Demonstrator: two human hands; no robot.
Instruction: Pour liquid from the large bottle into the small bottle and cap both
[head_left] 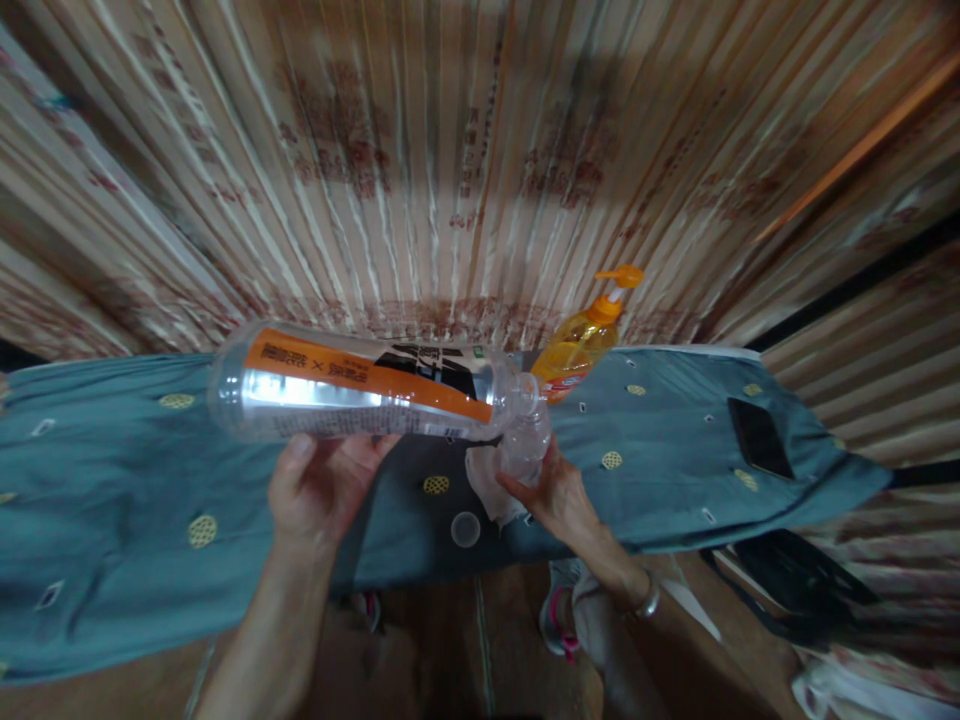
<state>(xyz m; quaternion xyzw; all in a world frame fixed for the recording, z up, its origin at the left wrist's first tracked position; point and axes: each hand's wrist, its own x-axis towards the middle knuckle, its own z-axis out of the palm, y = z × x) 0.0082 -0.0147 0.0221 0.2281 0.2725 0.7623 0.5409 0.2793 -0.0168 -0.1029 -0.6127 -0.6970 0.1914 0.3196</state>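
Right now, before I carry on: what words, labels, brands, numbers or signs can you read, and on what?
"×": orange band of the large bottle; the characters around it are too blurred to quote reliably.
Large bottle, black lettering, fine print: not legible.
Pump bottle, label: too small and blurred.
Curtain, red and dark characters: too blurred.
Teal cloth, small boxed marks: too small.
No brand or number legible.

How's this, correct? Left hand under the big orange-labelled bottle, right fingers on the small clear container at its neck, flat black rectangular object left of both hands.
One slip: head view shows the flat black rectangular object right of both hands. Left hand, big bottle, right hand, small container: as stated.
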